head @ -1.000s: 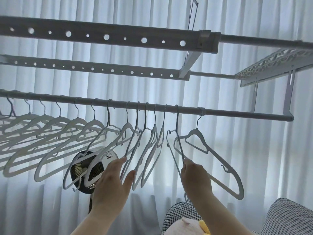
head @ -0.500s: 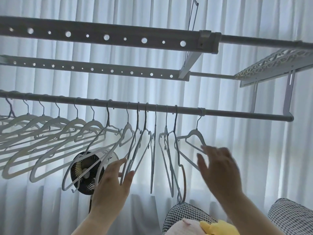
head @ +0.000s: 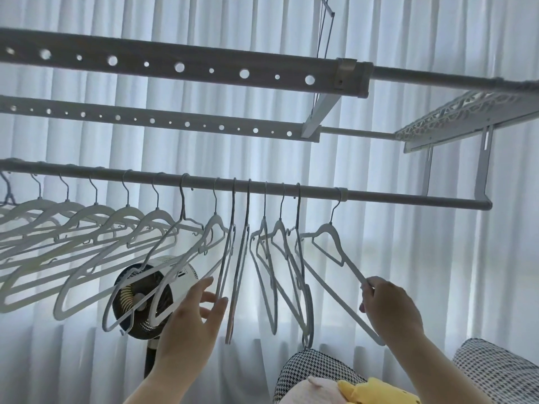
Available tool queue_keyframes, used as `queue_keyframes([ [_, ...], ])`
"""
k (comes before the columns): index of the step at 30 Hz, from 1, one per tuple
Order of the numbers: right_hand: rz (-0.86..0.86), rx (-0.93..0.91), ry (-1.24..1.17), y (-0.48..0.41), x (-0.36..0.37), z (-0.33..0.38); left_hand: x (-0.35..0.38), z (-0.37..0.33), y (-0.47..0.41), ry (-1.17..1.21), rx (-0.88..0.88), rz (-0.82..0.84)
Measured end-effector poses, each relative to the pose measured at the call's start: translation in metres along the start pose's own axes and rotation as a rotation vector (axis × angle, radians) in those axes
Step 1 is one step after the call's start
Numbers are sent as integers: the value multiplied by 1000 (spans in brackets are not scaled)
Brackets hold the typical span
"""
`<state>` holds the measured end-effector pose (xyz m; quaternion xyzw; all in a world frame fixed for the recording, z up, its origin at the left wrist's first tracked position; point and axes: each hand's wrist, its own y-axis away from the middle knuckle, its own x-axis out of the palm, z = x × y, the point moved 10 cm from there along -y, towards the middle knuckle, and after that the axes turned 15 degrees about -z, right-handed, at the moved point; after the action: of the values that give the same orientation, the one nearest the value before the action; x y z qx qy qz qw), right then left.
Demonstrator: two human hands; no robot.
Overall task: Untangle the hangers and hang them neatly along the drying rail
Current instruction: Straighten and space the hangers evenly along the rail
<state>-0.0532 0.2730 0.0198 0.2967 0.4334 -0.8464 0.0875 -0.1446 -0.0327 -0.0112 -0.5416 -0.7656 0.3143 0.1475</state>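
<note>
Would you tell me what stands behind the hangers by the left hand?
A round fan on a dark stand, and white curtain beyond it. The hangers and left hand cover part of its grille and stand.

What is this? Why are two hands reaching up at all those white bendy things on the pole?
The camera sits on a person's head, so you look up past their own two hands. The long pole is a drying rail, and the white things hooked on it are clothes hangers. The person wants them hanging neatly in a row. The left hand touches the hangers in the middle with loose fingers. The right hand pinches one arm of the last hanger at the right end. Behind them are a round fan and a white curtain.
</note>
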Motion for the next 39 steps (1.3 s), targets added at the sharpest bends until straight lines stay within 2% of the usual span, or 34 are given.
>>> queue_keyframes([
  [4, -47, -67, -2, 4, -3, 19, -2, 7, 1, 2, -46, 10],
  [16, -29, -200, 166, 22, -5, 61, -4, 17, -2, 14, -44, 20],
  [31, 29, -192, 162, 22, 4, 60, -2, 11, 0, 15, -57, 21],
  [39, -17, -160, 26, 22, -14, 58, -13, -5, 1, -5, 2, -37],
])
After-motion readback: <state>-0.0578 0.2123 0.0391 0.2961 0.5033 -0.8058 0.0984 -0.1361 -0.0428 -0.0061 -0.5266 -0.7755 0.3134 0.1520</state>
